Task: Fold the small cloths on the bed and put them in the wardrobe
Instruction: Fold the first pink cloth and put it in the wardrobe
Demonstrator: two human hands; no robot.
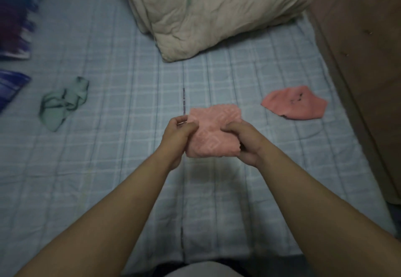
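A pink textured cloth is held between both hands just above the bed, folded into a rough square. My left hand grips its left edge and my right hand pinches its right side. A second pink cloth with small dark marks lies flat on the bed to the right. A crumpled pale green cloth lies on the bed to the left.
A beige folded quilt sits at the head of the bed. A brown wooden panel runs along the right side. Blurred blue and purple fabric lies at the far left edge.
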